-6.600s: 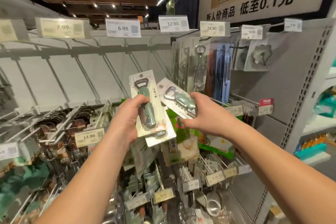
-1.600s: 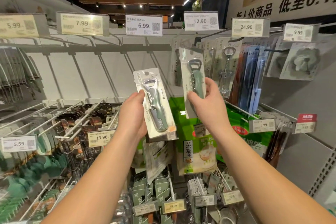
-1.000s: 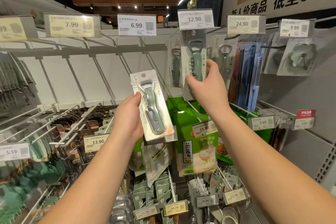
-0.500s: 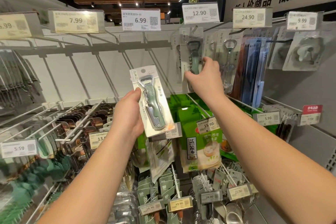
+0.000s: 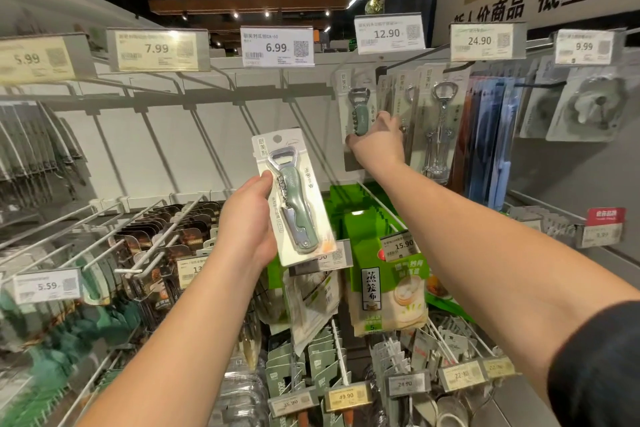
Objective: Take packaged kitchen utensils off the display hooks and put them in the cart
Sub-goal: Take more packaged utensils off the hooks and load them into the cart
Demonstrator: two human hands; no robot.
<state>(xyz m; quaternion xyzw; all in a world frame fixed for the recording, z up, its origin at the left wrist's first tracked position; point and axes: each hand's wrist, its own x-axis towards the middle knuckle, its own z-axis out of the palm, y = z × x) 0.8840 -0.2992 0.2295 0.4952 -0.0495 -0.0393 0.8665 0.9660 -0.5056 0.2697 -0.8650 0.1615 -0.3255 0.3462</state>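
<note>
— Two packs, one in each hand?
— Yes. The left hand (image 5: 247, 225) has its fingers curled behind the bottle opener card (image 5: 294, 199), thumb on its edge, same as before.
— And the other?
— The right hand (image 5: 377, 142) pinches the second opener pack (image 5: 356, 104), now raised to the hook (image 5: 382, 70) under the 12.90 tag (image 5: 389, 34); a moment ago it was lower, beside the first.
— Past those fingers?
— A corkscrew pack (image 5: 440, 121) hangs just to the right.
</note>
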